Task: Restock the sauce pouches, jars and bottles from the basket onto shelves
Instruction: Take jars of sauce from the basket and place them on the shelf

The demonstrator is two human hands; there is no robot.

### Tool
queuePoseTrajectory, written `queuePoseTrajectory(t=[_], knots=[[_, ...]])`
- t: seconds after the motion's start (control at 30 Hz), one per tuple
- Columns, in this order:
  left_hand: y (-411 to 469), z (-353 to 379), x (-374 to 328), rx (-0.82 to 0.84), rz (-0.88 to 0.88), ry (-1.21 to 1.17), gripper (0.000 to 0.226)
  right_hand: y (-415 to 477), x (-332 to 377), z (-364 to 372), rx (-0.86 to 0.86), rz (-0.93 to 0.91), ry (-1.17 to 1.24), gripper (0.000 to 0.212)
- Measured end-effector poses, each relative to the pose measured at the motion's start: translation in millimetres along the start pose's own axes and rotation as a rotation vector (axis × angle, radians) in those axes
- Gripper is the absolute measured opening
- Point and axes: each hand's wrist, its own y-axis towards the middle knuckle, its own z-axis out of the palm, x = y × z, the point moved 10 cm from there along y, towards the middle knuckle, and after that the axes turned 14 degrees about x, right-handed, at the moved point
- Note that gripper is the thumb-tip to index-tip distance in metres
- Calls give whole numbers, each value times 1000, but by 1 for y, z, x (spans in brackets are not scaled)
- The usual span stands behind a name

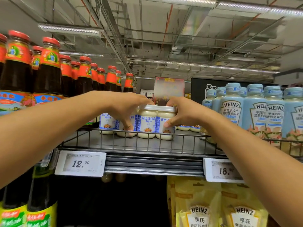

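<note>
The white-lidded jars read 丘比沙拉酱; right of the jars, pale blue bottles say HEINZ; below the jars, a left price tag shows 12.50, a right price tag 18, and yellow pouches say HEINZ

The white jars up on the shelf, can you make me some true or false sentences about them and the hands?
1. The left hand and the right hand both hold the white-lidded jars. True.
2. The jars stand on the floor. False: they stand on a high shelf with a wire rail along its front.
3. Pale blue Heinz bottles stand to the right of the jars. True.
4. The dark sauce bottles to the left have green caps. False: their caps are red.
5. The price tag below the jars reads 12.50. True.
</note>
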Motion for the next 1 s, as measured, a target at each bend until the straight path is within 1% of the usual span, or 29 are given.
queuePoseTrajectory(t=[0.13,0.27,0.43,0.47,0.53,0.63,0.77,0.87,0.93,1.0], knots=[[1,-1,-1,-39,-16,-2,107,0,-2,0,-2,8,5,70],[0,3,1,-56,-66,-20,109,-3,-2,2,2,11,23,76],[-10,2,5,-66,-108,-70,111,-9,0,1,5,5,18,92],[-15,-1,7,-89,-118,-103,110,-10,1,-1,-9,-8,34,95],[-27,-8,9,-167,-130,-161,97,-14,4,-5,-46,-29,62,96],[-44,-14,7,-274,-115,-199,73,-22,5,-8,-109,-12,48,91],[-60,-12,-5,-328,-62,-264,55,-41,8,-8,-180,8,57,84],[-73,-17,-13,-421,-17,-283,48,-64,15,-13,-291,8,72,70],[-86,-23,-22,-519,28,-338,41,-82,19,-13,-376,9,160,60],[-101,-27,-37,-616,108,-421,34,-104,25,-10,-457,-34,281,45]])
